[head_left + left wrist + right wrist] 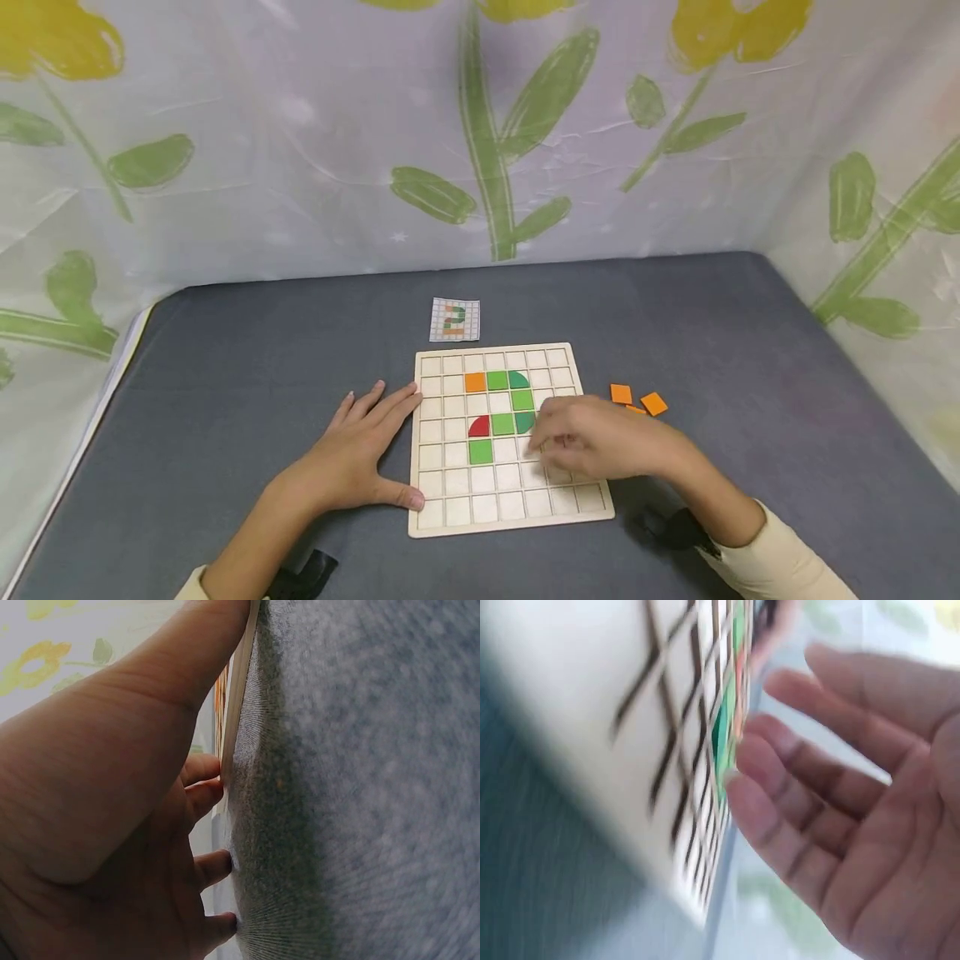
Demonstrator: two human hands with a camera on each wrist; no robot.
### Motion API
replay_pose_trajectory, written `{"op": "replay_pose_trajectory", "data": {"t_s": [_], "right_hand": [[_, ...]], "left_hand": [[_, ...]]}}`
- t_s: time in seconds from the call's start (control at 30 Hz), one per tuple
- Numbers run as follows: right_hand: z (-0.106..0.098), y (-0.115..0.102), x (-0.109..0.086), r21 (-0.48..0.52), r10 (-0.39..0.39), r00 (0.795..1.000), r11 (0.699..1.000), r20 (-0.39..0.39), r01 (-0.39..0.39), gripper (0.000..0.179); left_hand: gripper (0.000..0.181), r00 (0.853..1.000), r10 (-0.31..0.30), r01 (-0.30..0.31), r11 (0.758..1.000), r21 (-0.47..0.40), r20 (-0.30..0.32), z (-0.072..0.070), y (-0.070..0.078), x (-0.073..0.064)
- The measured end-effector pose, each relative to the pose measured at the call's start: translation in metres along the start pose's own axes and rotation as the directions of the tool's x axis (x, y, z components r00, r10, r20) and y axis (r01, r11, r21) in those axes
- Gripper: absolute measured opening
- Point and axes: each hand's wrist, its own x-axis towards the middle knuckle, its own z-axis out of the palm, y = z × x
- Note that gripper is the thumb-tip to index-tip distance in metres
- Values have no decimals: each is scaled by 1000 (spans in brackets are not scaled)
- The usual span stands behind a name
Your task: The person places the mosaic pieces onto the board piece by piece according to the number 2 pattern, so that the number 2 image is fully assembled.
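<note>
A pale wooden grid board (pixel 450 508) lies on the table with colored tiles in its cells. Along the top of the pattern run an orange square tile (pixel 476 382), a green square tile (pixel 497 380) and a teal quarter-round tile (pixel 518 379). Lower down are a red quarter-round tile (pixel 479 426) and another green tile (pixel 481 452). My left hand (pixel 356 454) is spread at the board's left edge, thumb on the lower corner. Over the board's right half hovers my right hand (pixel 600 437), blurred, fingers loosely bent, nothing between them in the right wrist view.
Right of the board lie loose orange tiles (pixel 654 404), one partly hidden behind the right hand. A small pattern card (pixel 454 320) sits beyond the board's far edge. Dark grey cloth (pixel 262 358) covers the table, and a flower-printed curtain (pixel 300 150) stands behind it.
</note>
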Motion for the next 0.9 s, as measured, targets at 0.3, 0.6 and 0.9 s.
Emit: {"op": "replay_pose_trajectory", "data": {"t_s": [0.3,0.6,0.9], "right_hand": [[-26,37,-57,-143,455,879,869,-143,-473,21],[-25,47,-59,-52,513,850,852,-120,-521,20],[-27,45,-56,5,511,857,859,-73,-512,23]], "left_hand": [[124,1000,11,-11,1000,4,-2,2,-3,0],[125,1000,17,-17,1000,7,-3,5,-3,1],[125,1000,8,-8,1000,10,0,3,-3,1]]}}
